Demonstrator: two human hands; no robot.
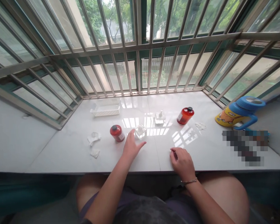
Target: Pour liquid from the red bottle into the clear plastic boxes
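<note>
My left hand [131,147] is open, its thumb spread away from the fingers. The fingertips are beside a clear glass bottle [140,132], and I cannot tell whether they touch it. Just left of that hand stands a red bottle [117,133] with a black cap and a pale label. My right hand [183,161] rests near the table's front edge with its fingers curled in and nothing visible in them. Farther back is a second clear glass bottle [160,117]. A second red bottle [185,115], also black-capped, stands to its right.
A white perforated basket [106,112] sits at the back left of the white table [70,149]. Crumpled tissues [94,138] lie at left, another tissue [200,125] at right. A blue-and-yellow jug [239,112] leans near blurred items. Metal bars [140,48] rise behind.
</note>
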